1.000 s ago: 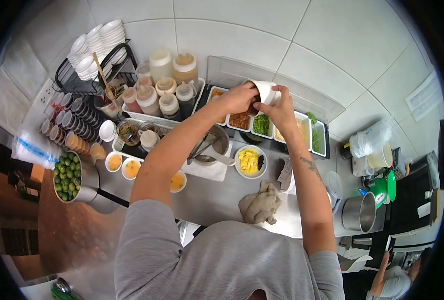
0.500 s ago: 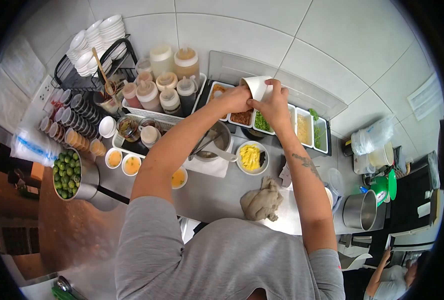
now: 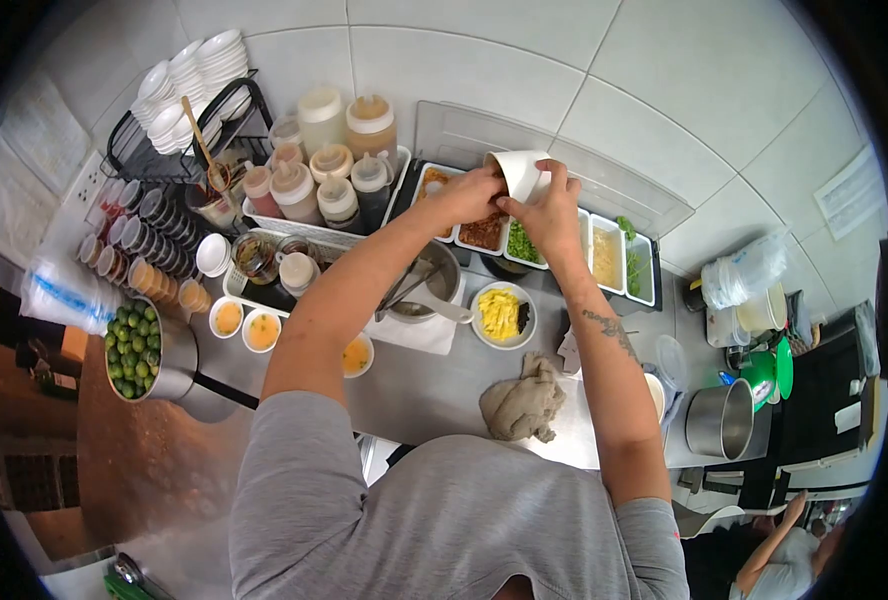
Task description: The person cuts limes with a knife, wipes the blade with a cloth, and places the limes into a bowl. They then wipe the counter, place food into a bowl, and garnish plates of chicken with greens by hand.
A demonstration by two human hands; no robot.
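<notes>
Tiled wall, steel desk (image 3: pixel 414 400) crowded with toppings. White cup (image 3: pixel 520 172) above brown topping tray (image 3: pixel 483 232), tipped further than a second ago. Right hand (image 3: pixel 552 212) fingers grip cup. Left hand (image 3: pixel 472 195) fingers bunched at its mouth, contents unclear.

No legible txt or labels.

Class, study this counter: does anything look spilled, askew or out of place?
Only a crumpled cloth lies loose on the counter. The cup is tipped over the trays, but the right hand holds it so; no spill shows.
</notes>
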